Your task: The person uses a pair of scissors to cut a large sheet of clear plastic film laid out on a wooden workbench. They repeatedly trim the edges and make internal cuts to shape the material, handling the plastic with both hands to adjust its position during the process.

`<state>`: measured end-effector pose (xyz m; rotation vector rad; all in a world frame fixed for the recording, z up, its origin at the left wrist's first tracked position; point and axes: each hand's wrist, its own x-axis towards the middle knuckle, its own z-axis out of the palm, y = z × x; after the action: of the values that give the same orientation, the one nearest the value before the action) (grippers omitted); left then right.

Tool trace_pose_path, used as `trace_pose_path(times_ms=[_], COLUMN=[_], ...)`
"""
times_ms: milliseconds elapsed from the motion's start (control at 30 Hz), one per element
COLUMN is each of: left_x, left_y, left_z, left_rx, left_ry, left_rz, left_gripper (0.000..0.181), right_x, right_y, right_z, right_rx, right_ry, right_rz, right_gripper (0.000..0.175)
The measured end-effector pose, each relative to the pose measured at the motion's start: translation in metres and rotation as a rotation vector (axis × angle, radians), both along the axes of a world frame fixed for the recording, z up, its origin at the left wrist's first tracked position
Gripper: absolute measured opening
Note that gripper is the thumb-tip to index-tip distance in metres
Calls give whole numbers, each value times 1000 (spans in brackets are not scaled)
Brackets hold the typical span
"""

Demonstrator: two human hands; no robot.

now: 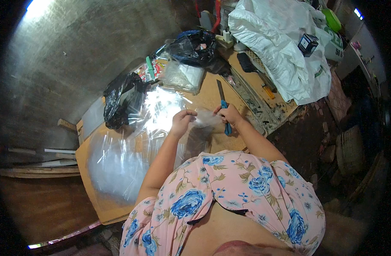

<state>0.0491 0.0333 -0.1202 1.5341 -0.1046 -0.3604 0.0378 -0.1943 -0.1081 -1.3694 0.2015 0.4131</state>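
My left hand (183, 121) pinches one side of a piece of clear plastic film (205, 119) between thumb and fingers. The film spans the gap to my right hand (229, 114), whose fingertips meet its other side. A blue-handled cutter knife (224, 104) is also in my right hand, its long dark blade pointing away from me. To the left, clear plastic sheets (117, 168) spread over the wooden board (101, 209). Bright glare hides the detail of more shiny plastic (165, 107) beyond my left hand.
Black plastic bags (121, 104) sit at the back left and back centre. Between them lie a green-handled item (150, 68) and a clear packet (184, 76). A large white sack (278, 44) bears a small dark box (308, 44). An orange-handled tool (268, 92) lies near it.
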Motion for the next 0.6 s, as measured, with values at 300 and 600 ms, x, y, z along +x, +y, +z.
trace_pose_path(times_ms=[300, 600], left_x=[2, 18], left_y=[-22, -42], left_z=[18, 56], left_rx=[316, 376], left_ry=[-286, -337], left_rz=[-48, -220], left_gripper=[10, 21], right_x=[6, 22], right_y=[-16, 8], right_z=[2, 35], right_rx=[-443, -697], right_ry=[-435, -457], right_rz=[140, 324], right_gripper=[26, 29])
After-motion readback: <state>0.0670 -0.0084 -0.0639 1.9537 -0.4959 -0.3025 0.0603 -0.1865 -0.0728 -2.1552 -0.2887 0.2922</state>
